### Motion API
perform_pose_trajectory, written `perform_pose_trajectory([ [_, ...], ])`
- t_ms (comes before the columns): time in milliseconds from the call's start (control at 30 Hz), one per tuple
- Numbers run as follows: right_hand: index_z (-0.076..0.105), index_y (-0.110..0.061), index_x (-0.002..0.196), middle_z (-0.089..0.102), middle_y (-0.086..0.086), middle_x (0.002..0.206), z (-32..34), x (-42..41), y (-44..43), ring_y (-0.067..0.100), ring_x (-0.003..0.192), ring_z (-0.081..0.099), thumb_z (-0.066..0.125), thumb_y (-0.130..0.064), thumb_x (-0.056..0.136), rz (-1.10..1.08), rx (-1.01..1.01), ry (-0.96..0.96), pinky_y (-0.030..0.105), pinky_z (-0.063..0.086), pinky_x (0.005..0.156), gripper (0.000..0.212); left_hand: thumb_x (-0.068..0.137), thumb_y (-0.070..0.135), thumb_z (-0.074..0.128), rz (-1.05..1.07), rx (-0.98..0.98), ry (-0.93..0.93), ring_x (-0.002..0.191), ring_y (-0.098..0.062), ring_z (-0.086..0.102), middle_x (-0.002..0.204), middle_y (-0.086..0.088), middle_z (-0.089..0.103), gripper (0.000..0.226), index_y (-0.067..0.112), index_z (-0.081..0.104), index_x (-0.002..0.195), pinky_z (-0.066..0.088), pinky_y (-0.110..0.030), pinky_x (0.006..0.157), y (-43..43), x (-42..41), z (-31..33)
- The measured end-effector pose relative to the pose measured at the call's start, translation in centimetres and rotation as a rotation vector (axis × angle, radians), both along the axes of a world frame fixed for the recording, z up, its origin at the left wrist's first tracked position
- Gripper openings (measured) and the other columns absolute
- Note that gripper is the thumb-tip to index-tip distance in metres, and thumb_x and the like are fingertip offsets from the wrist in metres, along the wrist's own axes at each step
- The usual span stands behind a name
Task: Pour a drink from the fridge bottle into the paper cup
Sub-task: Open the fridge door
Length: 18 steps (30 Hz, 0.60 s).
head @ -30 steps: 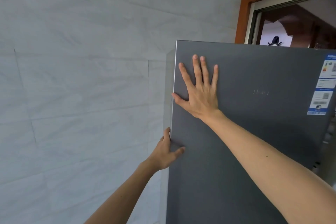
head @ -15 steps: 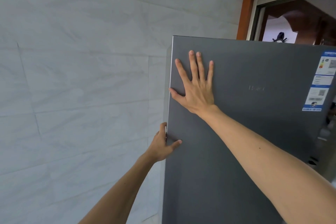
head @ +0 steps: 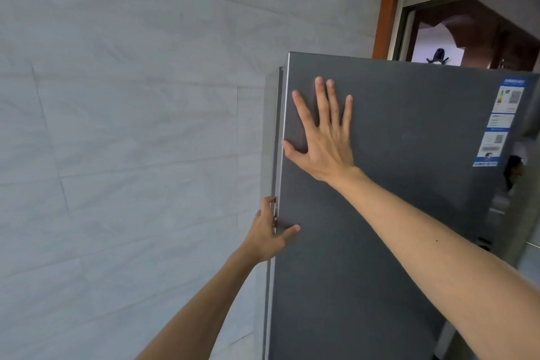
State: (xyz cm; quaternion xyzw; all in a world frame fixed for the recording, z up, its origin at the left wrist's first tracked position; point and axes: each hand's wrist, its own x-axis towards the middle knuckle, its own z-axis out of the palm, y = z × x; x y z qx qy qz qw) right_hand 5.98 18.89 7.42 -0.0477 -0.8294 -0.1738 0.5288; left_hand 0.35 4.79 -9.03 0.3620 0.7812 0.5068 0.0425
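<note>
- The right hand (head: pixel 324 137) lies flat against the front of the fridge door (head: pixel 394 228), high up and close to its left edge. The fingers are straight and spread wide, pointing upward, and the thumb reaches out to the left until it almost meets the edge. It holds nothing; the palm rests on the door.
- The right forearm comes up from the lower right corner and crosses the door at a slant.
- The left hand (head: pixel 270 235) is lower down, at the door's left edge. It grips that edge: the thumb lies across the grey front face, and the fingers curl round the side, where their tips are hidden.
- The left forearm rises from the bottom of the view, just left of the door.
- The fridge door is dark grey and matt and fills the right half of the view. A bright metal strip runs down its left edge.
- A blue and white label (head: pixel 501 123) is stuck near the door's upper right corner; its print is too small to read.
- A pale tiled wall (head: pixel 131 126) stands to the left of the fridge, just beside it.
- A brown wooden door frame (head: pixel 388 9) shows above and behind the fridge at the upper right, with a dim room beyond it.
- A small dark object (head: pixel 437 57) peeks over the top of the door; what it is cannot be told.
</note>
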Motion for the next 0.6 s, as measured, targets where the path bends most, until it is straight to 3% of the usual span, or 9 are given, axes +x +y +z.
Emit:
perform_pose_trajectory([
  [100,0.017,-0.018,0.157,0.004,0.023,0.163,0.0,1.6,-1.2,0.039,0.151,0.0,0.046,-0.065,0.087,0.011,-0.054,-0.012,0.068,0.007,0.114,0.089,0.08,0.05,0.072,-0.007,0.006,-0.013,0.109,-0.016,0.059,0.131,-0.003,0.051,0.074,0.039,0.023,0.133,0.053,-0.037,0.096,-0.7,1.5,0.0],
  [233,0.011,-0.017,0.158,-0.002,0.021,0.163,-0.7,3.5,-3.1,0.037,0.151,-0.005,0.046,-0.068,0.086,0.007,-0.149,-0.026,0.069,0.007,0.114,0.095,0.086,0.044,0.07,-0.022,-0.01,0.025,0.11,-0.018,0.054,0.132,-0.003,0.045,0.084,0.026,0.017,0.148,0.047,-0.034,0.098,-1.3,3.3,0.2],
  [400,0.001,-0.016,0.157,-0.005,0.021,0.163,-1.4,5.2,-5.4,0.037,0.15,-0.008,0.051,-0.07,0.082,-0.066,-0.256,-0.028,0.07,0.011,0.114,0.105,0.088,0.039,0.069,-0.063,-0.005,0.044,0.11,-0.018,0.051,0.138,-0.006,0.044,0.074,0.021,0.025,0.145,0.048,-0.032,0.094,-2.2,5.6,0.3],
  [600,-0.003,-0.011,0.156,-0.006,0.023,0.163,-1.4,8.6,-6.5,0.04,0.15,-0.007,0.06,-0.054,0.082,-0.108,-0.267,-0.061,0.068,0.02,0.113,0.106,0.086,0.049,0.069,-0.043,-0.023,0.065,0.125,-0.021,0.052,0.146,-0.002,0.041,0.078,0.02,0.029,0.147,0.047,-0.036,0.105,-3.1,8.5,0.0],
])
